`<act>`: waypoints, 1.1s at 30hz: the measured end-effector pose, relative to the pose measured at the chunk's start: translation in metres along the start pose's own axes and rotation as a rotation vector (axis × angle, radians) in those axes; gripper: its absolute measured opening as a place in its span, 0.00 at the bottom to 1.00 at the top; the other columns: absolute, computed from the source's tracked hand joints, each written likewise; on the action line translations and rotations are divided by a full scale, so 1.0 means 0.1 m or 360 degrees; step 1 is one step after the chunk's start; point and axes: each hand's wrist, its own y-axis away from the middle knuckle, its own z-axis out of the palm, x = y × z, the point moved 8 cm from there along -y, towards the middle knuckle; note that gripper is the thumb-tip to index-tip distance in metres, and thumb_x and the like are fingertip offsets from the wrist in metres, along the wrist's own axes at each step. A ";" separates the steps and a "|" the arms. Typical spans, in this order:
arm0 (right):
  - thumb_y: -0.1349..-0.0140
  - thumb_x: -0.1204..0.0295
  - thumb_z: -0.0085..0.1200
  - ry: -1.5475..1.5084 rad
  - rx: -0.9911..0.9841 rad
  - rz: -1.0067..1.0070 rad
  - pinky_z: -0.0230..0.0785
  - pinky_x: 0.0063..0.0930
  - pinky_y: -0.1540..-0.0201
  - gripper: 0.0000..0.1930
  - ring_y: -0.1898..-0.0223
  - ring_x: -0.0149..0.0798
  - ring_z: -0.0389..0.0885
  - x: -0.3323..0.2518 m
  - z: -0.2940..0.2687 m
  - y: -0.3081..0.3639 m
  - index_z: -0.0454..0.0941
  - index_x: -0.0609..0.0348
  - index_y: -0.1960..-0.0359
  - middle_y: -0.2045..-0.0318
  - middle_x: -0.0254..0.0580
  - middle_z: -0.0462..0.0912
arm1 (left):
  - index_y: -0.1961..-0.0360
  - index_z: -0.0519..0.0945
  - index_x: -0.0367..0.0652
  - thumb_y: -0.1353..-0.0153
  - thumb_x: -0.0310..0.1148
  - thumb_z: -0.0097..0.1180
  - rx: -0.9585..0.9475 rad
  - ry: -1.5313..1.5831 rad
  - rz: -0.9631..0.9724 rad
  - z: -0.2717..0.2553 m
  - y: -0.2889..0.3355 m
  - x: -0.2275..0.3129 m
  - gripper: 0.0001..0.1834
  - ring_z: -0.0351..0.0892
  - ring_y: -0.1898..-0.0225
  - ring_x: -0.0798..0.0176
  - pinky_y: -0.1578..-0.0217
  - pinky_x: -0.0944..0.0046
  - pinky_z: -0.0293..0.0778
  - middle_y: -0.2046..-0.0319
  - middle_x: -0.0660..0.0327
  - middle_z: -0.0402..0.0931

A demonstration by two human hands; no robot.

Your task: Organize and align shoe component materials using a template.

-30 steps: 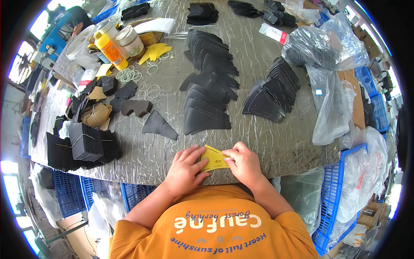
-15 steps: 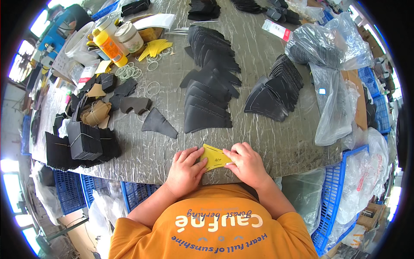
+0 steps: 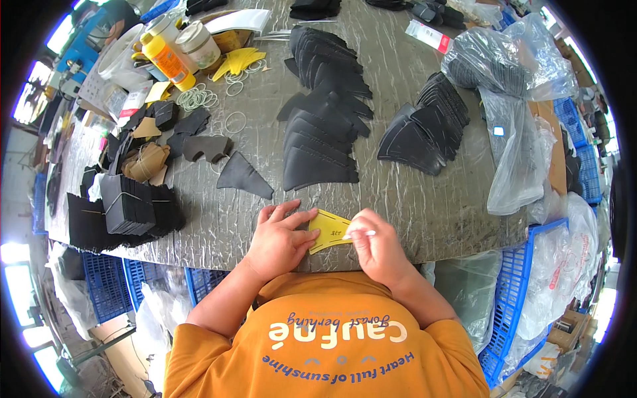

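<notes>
Near the table's front edge lies a yellow template (image 3: 330,230), a tapered piece with curved sides, narrow slots along its edges and a small handwritten mark. My left hand (image 3: 279,239) holds its left side, with thumb and fingertips on the edge. A slim white stick (image 3: 366,233), like a marking pen, is pinched in my right hand (image 3: 378,245) over the template's right end. Whether anything lies under the template is hidden. Beyond my left hand rests a single black fan-shaped piece (image 3: 245,175). A long overlapping row of black pieces (image 3: 318,162) stretches away ahead.
More black pieces (image 3: 424,132) fan out on the right, beside clear plastic bags (image 3: 517,159). Bundled black stacks (image 3: 129,205) stand at the left. Behind them are rubber bands (image 3: 197,97), a yellow bottle (image 3: 166,61) and a white jar (image 3: 198,45). Blue crates (image 3: 514,292) flank the table.
My right hand has left the template's right edge and now shows a white stick between its fingers. The template and my left hand have shifted slightly away from my body.
</notes>
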 end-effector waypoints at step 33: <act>0.39 0.79 0.59 -0.0384 0.0039 0.0112 0.72 0.39 0.68 0.05 0.70 0.54 0.81 0.35 0.28 -0.23 0.74 0.61 0.69 0.72 0.50 0.80 | 0.63 0.90 0.57 0.51 0.35 0.70 0.0009 -0.0038 -0.0006 0.00 -0.01 0.02 0.12 0.71 0.37 0.50 0.39 0.45 0.62 0.43 0.69 0.79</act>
